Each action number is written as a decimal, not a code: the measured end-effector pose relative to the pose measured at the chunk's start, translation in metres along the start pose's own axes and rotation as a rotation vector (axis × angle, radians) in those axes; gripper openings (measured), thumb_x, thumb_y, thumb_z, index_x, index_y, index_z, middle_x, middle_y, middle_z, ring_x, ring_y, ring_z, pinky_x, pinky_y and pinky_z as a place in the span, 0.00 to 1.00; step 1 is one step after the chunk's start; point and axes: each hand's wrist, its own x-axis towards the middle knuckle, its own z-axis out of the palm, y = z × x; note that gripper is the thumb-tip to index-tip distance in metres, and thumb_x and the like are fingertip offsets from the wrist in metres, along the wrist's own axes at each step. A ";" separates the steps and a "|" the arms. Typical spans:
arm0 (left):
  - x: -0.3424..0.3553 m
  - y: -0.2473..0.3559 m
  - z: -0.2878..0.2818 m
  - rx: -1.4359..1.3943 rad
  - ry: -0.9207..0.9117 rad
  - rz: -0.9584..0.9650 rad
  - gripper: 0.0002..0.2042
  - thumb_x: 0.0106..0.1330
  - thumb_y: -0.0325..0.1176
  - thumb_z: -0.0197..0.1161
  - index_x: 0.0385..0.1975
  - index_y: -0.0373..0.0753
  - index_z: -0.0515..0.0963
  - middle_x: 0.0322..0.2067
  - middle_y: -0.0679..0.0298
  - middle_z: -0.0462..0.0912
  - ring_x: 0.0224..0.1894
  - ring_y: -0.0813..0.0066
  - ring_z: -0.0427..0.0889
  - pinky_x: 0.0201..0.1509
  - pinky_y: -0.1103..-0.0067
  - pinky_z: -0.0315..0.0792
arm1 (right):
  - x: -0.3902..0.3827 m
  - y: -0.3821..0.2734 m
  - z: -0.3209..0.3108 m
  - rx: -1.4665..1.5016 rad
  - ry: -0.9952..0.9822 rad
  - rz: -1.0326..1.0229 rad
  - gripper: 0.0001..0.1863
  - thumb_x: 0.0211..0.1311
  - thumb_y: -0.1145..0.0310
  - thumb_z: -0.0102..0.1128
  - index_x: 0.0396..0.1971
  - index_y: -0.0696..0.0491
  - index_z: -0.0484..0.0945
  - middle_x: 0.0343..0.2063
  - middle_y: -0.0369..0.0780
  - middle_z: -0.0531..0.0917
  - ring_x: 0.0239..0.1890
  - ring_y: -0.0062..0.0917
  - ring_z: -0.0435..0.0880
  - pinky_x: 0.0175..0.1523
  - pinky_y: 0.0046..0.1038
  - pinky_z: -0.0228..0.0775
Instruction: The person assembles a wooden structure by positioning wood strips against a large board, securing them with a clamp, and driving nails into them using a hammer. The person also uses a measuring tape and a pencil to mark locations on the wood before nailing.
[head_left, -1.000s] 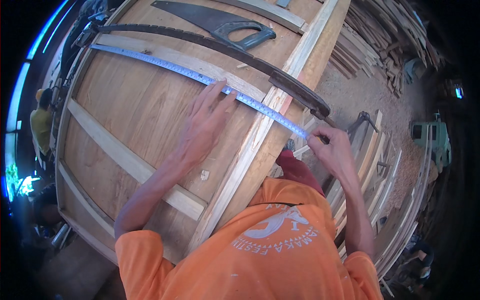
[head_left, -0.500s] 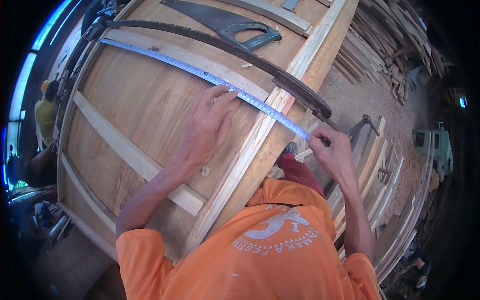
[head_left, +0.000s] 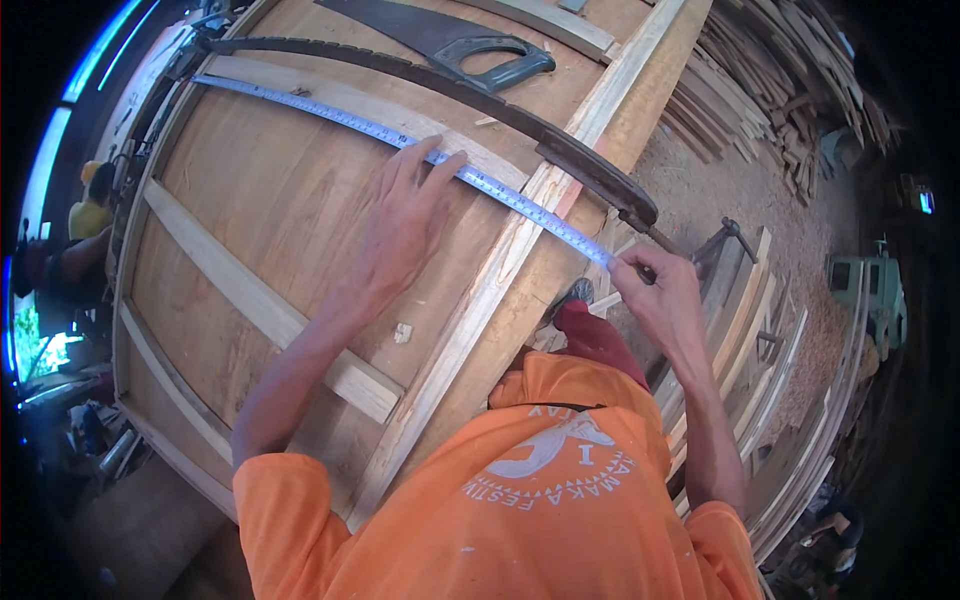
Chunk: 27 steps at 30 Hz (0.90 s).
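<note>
A blue-white tape measure is stretched slantwise over a framed wooden panel, its far end at the panel's upper left edge. My right hand grips the near end beyond the pale front rail; the case is mostly hidden in my fingers. My left hand reaches over the panel with fingers extended, two fingertips resting on the blade and the thumb apart. Just past the tape a long dark bar clamp spans the panel and hooks over the rail. Behind it lies a handsaw.
Pale battens cross the panel on the left. On the right are stacked boards, a clamp with a T-handle, long timber lengths and a green machine. A person in yellow is at far left.
My left hand has slid slightly up and left along the tape, its fingers now spread over the blade. My right hand has shifted a little up and left.
</note>
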 end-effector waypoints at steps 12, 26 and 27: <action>0.000 -0.002 -0.006 -0.044 -0.011 -0.016 0.28 0.66 0.17 0.64 0.67 0.43 0.78 0.70 0.48 0.71 0.72 0.44 0.70 0.76 0.58 0.66 | -0.001 -0.003 0.001 -0.001 0.001 -0.004 0.14 0.64 0.62 0.67 0.37 0.59 0.89 0.25 0.51 0.86 0.26 0.39 0.84 0.41 0.39 0.77; -0.040 0.097 -0.041 -0.450 -0.116 -0.117 0.19 0.70 0.21 0.64 0.61 0.34 0.79 0.53 0.51 0.85 0.54 0.52 0.87 0.59 0.64 0.80 | 0.002 0.006 -0.003 0.042 -0.061 -0.040 0.16 0.68 0.59 0.70 0.36 0.60 0.89 0.25 0.50 0.87 0.27 0.36 0.85 0.38 0.38 0.76; -0.051 0.113 -0.045 -0.563 -0.184 -0.182 0.17 0.71 0.22 0.65 0.59 0.34 0.81 0.49 0.54 0.87 0.52 0.57 0.87 0.58 0.67 0.80 | 0.003 0.007 -0.003 0.040 -0.062 -0.050 0.18 0.69 0.57 0.71 0.36 0.60 0.89 0.24 0.50 0.86 0.26 0.36 0.84 0.38 0.37 0.75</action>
